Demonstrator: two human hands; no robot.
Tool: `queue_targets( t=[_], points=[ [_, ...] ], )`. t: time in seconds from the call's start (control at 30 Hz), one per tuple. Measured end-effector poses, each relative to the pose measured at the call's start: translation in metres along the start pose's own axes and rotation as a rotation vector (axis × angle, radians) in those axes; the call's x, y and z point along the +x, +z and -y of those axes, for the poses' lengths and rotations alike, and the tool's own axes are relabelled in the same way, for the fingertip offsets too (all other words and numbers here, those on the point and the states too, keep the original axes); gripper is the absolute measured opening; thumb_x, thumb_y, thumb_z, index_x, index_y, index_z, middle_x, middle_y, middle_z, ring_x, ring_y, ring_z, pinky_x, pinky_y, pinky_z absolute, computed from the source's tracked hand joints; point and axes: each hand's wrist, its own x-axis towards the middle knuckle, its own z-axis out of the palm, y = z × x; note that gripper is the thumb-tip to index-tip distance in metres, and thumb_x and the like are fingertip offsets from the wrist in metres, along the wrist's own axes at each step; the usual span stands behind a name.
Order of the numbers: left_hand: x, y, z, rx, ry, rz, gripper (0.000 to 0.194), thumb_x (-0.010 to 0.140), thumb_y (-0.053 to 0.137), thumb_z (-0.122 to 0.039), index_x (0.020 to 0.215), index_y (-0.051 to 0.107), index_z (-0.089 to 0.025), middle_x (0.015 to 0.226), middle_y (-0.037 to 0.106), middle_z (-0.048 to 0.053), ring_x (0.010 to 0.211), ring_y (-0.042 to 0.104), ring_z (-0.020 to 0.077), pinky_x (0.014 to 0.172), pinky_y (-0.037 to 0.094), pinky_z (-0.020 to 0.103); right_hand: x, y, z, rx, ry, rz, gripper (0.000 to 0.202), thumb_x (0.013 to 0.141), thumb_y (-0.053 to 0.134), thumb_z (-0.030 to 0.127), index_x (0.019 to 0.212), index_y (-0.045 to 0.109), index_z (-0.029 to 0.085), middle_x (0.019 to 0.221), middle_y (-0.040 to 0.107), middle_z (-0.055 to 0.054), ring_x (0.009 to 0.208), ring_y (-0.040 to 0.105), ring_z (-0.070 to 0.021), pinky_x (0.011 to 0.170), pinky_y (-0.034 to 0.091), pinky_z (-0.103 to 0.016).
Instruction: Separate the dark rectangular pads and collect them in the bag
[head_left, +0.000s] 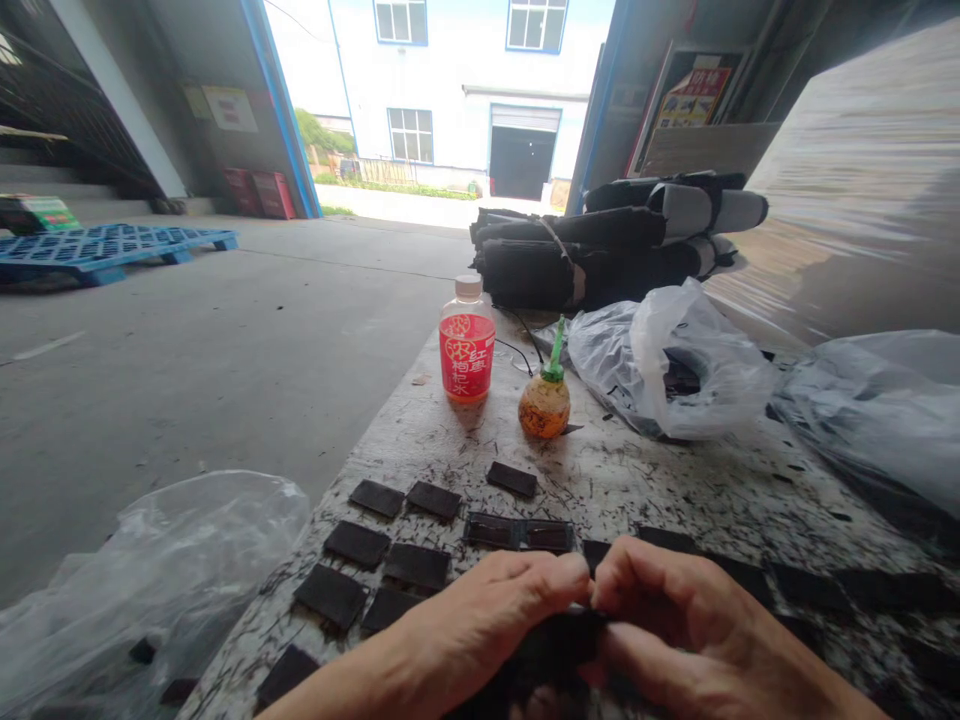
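Observation:
Low over the table's near side, my left hand and my right hand come together with their fingers bent. Between them is a dark, flat black piece, partly covered by the fingers and blurred, and both hands grip it. Just beyond the fingertips lies a pair of joined black rectangles with raised edges. Several flat black rectangular pieces lie in loose rows to the left. More black pieces lie to the right, some of them behind my right hand.
On the worktable, strewn with black scraps, stand a red-labelled bottle and a round squeeze bottle with a green nozzle. White plastic bags lie right. Black rolls are stacked behind. Clear plastic hangs at left, near a blue pallet.

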Motion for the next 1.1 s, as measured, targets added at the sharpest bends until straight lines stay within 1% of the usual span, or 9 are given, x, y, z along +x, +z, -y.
queue_targets(
  t=[0.17, 0.27, 0.33, 0.47, 0.67, 0.77, 0.9, 1.0, 1.1],
  points=[
    [-0.003, 0.002, 0.005, -0.012, 0.033, -0.039, 0.027, 0.075, 0.059, -0.043, 0.079, 0.059, -0.016, 0.060, 0.058, -0.003, 0.032, 0.035, 0.0010, 0.032, 0.022, 0.014, -0.001, 0.000, 0.005, 0.094, 0.079, 0.059, 0.006, 0.071, 0.054, 0.016, 0.075, 0.058, 0.018, 0.066, 0.063, 0.003, 0.056, 0.050, -0.0087, 0.050, 0.036, -0.018],
    [-0.003, 0.001, 0.008, 0.001, 0.025, -0.053, 0.029, 0.073, 0.059, -0.044, 0.075, 0.059, -0.015, 0.058, 0.058, -0.003, 0.030, 0.033, 0.0014, 0.028, 0.018, 0.014, -0.001, 0.000, 0.009, 0.022, 0.085, 0.040, 0.006, 0.071, 0.054, 0.015, 0.074, 0.058, 0.018, 0.064, 0.062, 0.004, 0.055, 0.049, -0.0079, 0.049, 0.035, -0.017],
    [-0.003, 0.000, 0.010, 0.010, 0.036, -0.048, 0.037, 0.073, 0.058, -0.050, 0.072, 0.060, -0.013, 0.058, 0.058, -0.001, 0.032, 0.036, 0.0017, 0.030, 0.020, 0.014, -0.001, 0.000, 0.010, -0.085, 0.067, -0.015, 0.002, 0.070, 0.057, 0.017, 0.069, 0.057, 0.018, 0.063, 0.061, 0.003, 0.058, 0.051, -0.0095, 0.051, 0.036, -0.017],
    [-0.001, -0.001, 0.012, -0.019, 0.049, -0.041, 0.049, 0.072, 0.054, -0.059, 0.068, 0.064, -0.011, 0.060, 0.059, 0.002, 0.039, 0.041, 0.0020, 0.036, 0.027, 0.012, 0.000, 0.004, 0.010, -0.193, 0.030, -0.065, 0.013, 0.073, 0.055, 0.022, 0.061, 0.052, 0.019, 0.055, 0.056, 0.004, 0.053, 0.048, -0.0092, 0.047, 0.034, -0.017],
    [0.004, -0.009, 0.022, -0.088, 0.052, 0.013, 0.040, 0.077, 0.052, -0.050, 0.074, 0.064, -0.011, 0.068, 0.062, 0.005, 0.041, 0.049, 0.0027, 0.038, 0.032, 0.011, -0.001, 0.004, 0.010, -0.119, 0.073, 0.010, 0.020, 0.079, 0.050, 0.032, 0.069, 0.058, 0.017, 0.055, 0.054, 0.004, 0.046, 0.037, -0.0062, 0.042, 0.031, -0.016],
    [0.006, -0.012, 0.027, -0.075, 0.094, 0.025, 0.035, 0.077, 0.052, -0.045, 0.077, 0.063, -0.012, 0.071, 0.062, 0.005, 0.042, 0.050, 0.0031, 0.038, 0.032, 0.012, -0.001, 0.003, 0.012, -0.077, 0.117, -0.020, 0.019, 0.077, 0.053, 0.034, 0.072, 0.060, 0.017, 0.056, 0.055, 0.004, 0.044, 0.037, -0.0054, 0.040, 0.031, -0.014],
    [0.005, -0.011, 0.026, -0.084, 0.112, -0.008, 0.032, 0.076, 0.054, -0.043, 0.077, 0.062, -0.012, 0.068, 0.060, 0.002, 0.042, 0.048, 0.0030, 0.040, 0.032, 0.014, -0.002, 0.003, 0.012, 0.001, 0.120, -0.081, 0.018, 0.077, 0.055, 0.035, 0.072, 0.061, 0.018, 0.053, 0.055, 0.005, 0.040, 0.034, -0.0041, 0.037, 0.029, -0.013],
    [0.002, -0.010, 0.021, -0.084, 0.069, -0.034, 0.033, 0.072, 0.058, -0.046, 0.072, 0.061, -0.013, 0.066, 0.060, 0.001, 0.041, 0.046, 0.0032, 0.040, 0.030, 0.015, -0.004, 0.004, 0.008, 0.051, 0.119, -0.148, 0.015, 0.076, 0.057, 0.032, 0.069, 0.059, 0.019, 0.048, 0.048, 0.008, 0.039, 0.030, -0.0036, 0.037, 0.029, -0.012],
    [0.000, -0.008, 0.020, -0.092, 0.004, -0.085, 0.030, 0.061, 0.069, -0.042, 0.073, 0.055, -0.017, 0.064, 0.059, -0.002, 0.047, 0.047, 0.0058, 0.047, 0.035, 0.017, -0.005, 0.004, 0.004, 0.061, 0.125, -0.106, 0.015, 0.077, 0.057, 0.033, 0.073, 0.057, 0.019, 0.053, 0.047, 0.007, 0.043, 0.033, -0.0049, 0.039, 0.032, -0.013]
  ],
)
